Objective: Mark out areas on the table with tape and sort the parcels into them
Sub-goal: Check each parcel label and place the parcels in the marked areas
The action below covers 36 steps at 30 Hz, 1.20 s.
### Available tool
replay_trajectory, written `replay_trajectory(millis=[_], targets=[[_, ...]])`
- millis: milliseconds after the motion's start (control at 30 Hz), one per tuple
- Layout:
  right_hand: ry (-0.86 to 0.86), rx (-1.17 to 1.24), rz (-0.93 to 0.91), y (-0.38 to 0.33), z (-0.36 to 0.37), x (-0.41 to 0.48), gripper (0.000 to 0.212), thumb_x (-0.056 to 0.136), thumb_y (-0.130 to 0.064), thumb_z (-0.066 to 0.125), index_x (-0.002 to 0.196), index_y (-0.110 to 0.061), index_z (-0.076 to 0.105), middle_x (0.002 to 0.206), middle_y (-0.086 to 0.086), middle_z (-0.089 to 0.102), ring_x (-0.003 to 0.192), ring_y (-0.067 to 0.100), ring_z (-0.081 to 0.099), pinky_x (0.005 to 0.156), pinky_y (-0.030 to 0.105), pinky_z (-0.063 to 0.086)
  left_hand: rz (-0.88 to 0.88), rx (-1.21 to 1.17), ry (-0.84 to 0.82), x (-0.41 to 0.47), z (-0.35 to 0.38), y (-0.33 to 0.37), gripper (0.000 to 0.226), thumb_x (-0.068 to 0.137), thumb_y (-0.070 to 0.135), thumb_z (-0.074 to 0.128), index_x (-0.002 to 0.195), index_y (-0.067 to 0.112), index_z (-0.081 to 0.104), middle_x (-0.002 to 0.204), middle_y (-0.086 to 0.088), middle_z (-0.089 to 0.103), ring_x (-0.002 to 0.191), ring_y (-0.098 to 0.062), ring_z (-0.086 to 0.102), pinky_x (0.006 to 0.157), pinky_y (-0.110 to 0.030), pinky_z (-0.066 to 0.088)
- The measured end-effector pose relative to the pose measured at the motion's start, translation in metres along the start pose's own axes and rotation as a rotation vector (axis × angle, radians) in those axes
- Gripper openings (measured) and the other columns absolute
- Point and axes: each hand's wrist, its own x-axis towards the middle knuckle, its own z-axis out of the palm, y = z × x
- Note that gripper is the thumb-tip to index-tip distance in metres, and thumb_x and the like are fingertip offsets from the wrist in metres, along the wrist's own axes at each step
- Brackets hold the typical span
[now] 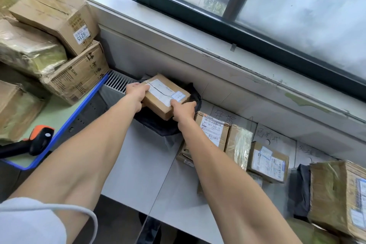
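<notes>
A small brown cardboard parcel (165,96) with white labels rests on a black plastic mailer bag (158,125) at the far end of the white table (142,164), close under the window wall. My left hand (136,90) grips the parcel's left end. Gripping its near right corner is my right hand (183,110). Further right on the table lie a labelled carton (214,130), a tape-wrapped parcel (238,144) and another labelled box (269,161). Handwritten paper sheets (271,134) lie behind them.
A second table with a blue edge (79,117) stands at the left, stacked with large cartons (57,16). An orange-and-black barcode scanner (37,140) lies on it. A big wrapped box (336,198) and a black bag (299,192) sit at the right. The window sill (198,31) runs behind.
</notes>
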Motion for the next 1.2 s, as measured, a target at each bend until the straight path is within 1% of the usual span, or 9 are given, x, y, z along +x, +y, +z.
replay_trajectory(millis=[133, 233, 367, 433, 600, 767, 933, 1067, 1200], targets=[[-0.096, 0.237, 0.011, -0.001, 0.003, -0.010, 0.085, 0.073, -0.026, 0.082, 0.139, -0.011, 0.030, 0.129, 0.010, 0.058, 0.110, 0.031, 0.064, 0.091, 0.046, 0.056, -0.022, -0.231, -0.103, -0.010, -0.002, 0.006, 0.051, 0.087, 0.017, 0.072, 0.130, 0.008, 0.046, 0.117, -0.011, 0.066, 0.097, -0.027, 0.068, 0.083, -0.049, 0.056], [-0.154, 0.281, -0.021, -0.006, -0.005, -0.014, 0.074, 0.078, -0.031, 0.078, 0.138, -0.014, 0.037, 0.128, 0.007, 0.059, 0.108, 0.027, 0.066, 0.089, 0.042, 0.058, 0.019, -0.231, -0.173, -0.019, -0.001, 0.016, 0.035, 0.091, 0.022, 0.068, 0.121, 0.007, 0.059, 0.115, -0.014, 0.069, 0.098, -0.029, 0.069, 0.087, -0.051, 0.055], [-0.063, 0.382, -0.088, -0.012, -0.035, -0.016, 0.073, 0.087, -0.048, 0.063, 0.149, -0.019, 0.036, 0.132, -0.002, 0.053, 0.118, 0.021, 0.056, 0.100, 0.038, 0.047, 0.121, -0.149, -0.288, -0.031, -0.002, 0.033, 0.025, 0.092, 0.022, 0.066, 0.116, 0.016, 0.060, 0.116, -0.010, 0.069, 0.101, -0.026, 0.068, 0.088, -0.047, 0.054], [-0.015, 0.334, -0.177, -0.015, -0.051, -0.016, 0.059, 0.091, -0.045, 0.063, 0.141, -0.018, 0.048, 0.124, -0.003, 0.060, 0.110, 0.016, 0.058, 0.097, 0.033, 0.048, 0.152, -0.072, -0.354, -0.046, 0.004, 0.040, 0.031, 0.092, 0.025, 0.066, 0.121, 0.017, 0.059, 0.113, -0.007, 0.070, 0.102, -0.025, 0.067, 0.091, -0.046, 0.053], [0.008, 0.311, -0.271, -0.015, -0.090, -0.027, 0.038, 0.089, -0.035, 0.069, 0.117, -0.008, 0.068, 0.109, 0.007, 0.072, 0.104, 0.023, 0.067, 0.095, 0.042, 0.054, 0.204, 0.002, -0.438, -0.081, 0.028, 0.047, 0.040, 0.095, 0.027, 0.061, 0.131, 0.013, 0.053, 0.117, -0.009, 0.068, 0.104, -0.026, 0.066, 0.083, -0.041, 0.055], [0.050, 0.332, -0.298, -0.004, -0.134, -0.037, 0.040, 0.088, -0.034, 0.071, 0.117, -0.007, 0.068, 0.110, 0.007, 0.072, 0.102, 0.022, 0.068, 0.093, 0.037, 0.055, 0.193, 0.055, -0.493, -0.113, 0.060, 0.038, 0.034, 0.097, 0.029, 0.057, 0.128, 0.015, 0.052, 0.109, -0.005, 0.069, 0.094, -0.022, 0.067, 0.076, -0.040, 0.055], [0.079, 0.388, -0.338, 0.012, -0.188, -0.041, 0.045, 0.088, -0.032, 0.072, 0.125, -0.007, 0.063, 0.116, 0.008, 0.069, 0.106, 0.020, 0.066, 0.096, 0.036, 0.054, 0.224, 0.124, -0.530, -0.151, 0.102, 0.025, 0.034, 0.098, 0.032, 0.056, 0.128, 0.016, 0.052, 0.116, -0.008, 0.067, 0.098, -0.027, 0.066, 0.083, -0.047, 0.054], [0.118, 0.407, -0.364, 0.031, -0.239, -0.039, 0.043, 0.088, -0.034, 0.072, 0.125, -0.013, 0.063, 0.114, 0.007, 0.069, 0.104, 0.019, 0.067, 0.094, 0.035, 0.055, 0.236, 0.174, -0.554, -0.186, 0.141, 0.014, 0.033, 0.094, 0.031, 0.061, 0.123, 0.017, 0.059, 0.108, -0.007, 0.072, 0.093, -0.025, 0.069, 0.074, -0.040, 0.057], [0.181, 0.457, -0.323, 0.064, -0.300, -0.034, 0.043, 0.089, -0.035, 0.071, 0.126, -0.013, 0.063, 0.116, 0.007, 0.069, 0.107, 0.020, 0.067, 0.095, 0.041, 0.055, 0.292, 0.282, -0.581, -0.218, 0.183, -0.005, 0.029, 0.093, 0.024, 0.061, 0.122, 0.016, 0.064, 0.110, -0.006, 0.071, 0.101, -0.025, 0.065, 0.087, -0.040, 0.053]])
